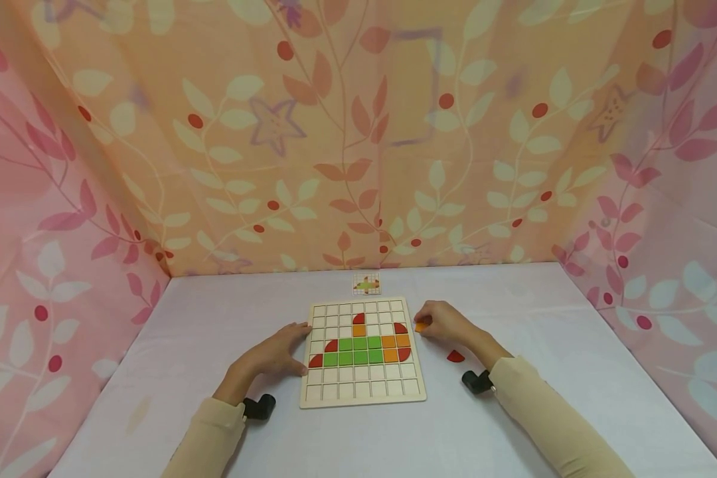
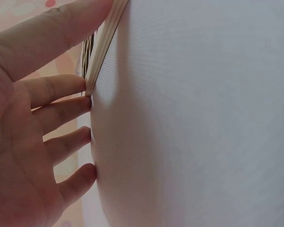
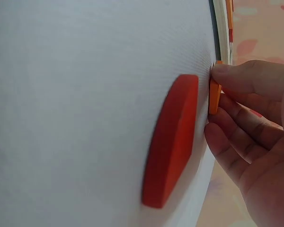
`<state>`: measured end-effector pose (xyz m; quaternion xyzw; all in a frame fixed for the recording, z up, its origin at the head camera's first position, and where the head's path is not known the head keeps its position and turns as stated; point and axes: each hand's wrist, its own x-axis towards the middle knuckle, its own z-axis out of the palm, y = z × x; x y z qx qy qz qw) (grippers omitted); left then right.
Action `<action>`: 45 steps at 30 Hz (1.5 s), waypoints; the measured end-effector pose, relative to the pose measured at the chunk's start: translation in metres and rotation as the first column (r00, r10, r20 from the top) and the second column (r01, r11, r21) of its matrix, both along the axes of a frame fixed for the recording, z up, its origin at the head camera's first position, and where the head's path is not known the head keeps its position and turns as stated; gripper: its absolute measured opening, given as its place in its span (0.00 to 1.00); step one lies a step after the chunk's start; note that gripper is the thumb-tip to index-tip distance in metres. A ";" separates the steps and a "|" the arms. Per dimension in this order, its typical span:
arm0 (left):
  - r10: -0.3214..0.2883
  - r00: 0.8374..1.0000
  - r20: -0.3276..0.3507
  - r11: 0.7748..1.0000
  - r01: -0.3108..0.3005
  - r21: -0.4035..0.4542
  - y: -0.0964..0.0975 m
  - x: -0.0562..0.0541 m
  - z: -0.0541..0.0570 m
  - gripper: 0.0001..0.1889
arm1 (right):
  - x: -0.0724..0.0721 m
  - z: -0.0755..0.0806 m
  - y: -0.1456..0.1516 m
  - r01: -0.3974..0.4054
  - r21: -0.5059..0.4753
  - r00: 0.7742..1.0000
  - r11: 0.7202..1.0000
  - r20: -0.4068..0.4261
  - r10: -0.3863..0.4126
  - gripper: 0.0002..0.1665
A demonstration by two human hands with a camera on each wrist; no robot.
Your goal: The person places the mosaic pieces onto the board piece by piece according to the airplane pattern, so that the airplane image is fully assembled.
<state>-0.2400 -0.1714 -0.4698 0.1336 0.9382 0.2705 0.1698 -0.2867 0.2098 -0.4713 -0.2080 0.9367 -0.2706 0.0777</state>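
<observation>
A wooden grid board (image 1: 361,403) lies flat on the white table, with green and orange square tiles and red quarter-round tiles filling a shape across its middle. My left hand (image 1: 277,352) is spread along the board's left side, thumb and fingertips right at the edge; in the left wrist view its fingers (image 2: 61,113) are straight and apart. Just right of the board, my right hand (image 1: 446,322) pinches an orange tile (image 3: 215,97) between thumb and fingers, close over the cloth. Nearer me, below that hand, rests a loose red quarter-round tile (image 3: 173,142).
Behind the board lies a small picture card (image 1: 367,284) with a coloured grid pattern. Patterned fabric (image 1: 364,133) hangs at the back and on both sides. Black wrist cameras (image 1: 259,407) sit under both sleeves.
</observation>
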 end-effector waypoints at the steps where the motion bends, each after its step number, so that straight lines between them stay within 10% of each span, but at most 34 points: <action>1: -0.001 1.000 -0.002 1.000 0.001 -0.001 0.000 0.000 0.000 0.48 | 0.000 0.000 0.000 0.006 -0.003 1.000 1.000 0.003 -0.006 0.14; 45: -0.010 1.000 -0.014 1.000 0.010 0.006 -0.002 0.000 -0.003 0.47 | 0.022 0.009 -0.014 0.021 -0.294 0.999 0.955 -0.027 -0.030 0.17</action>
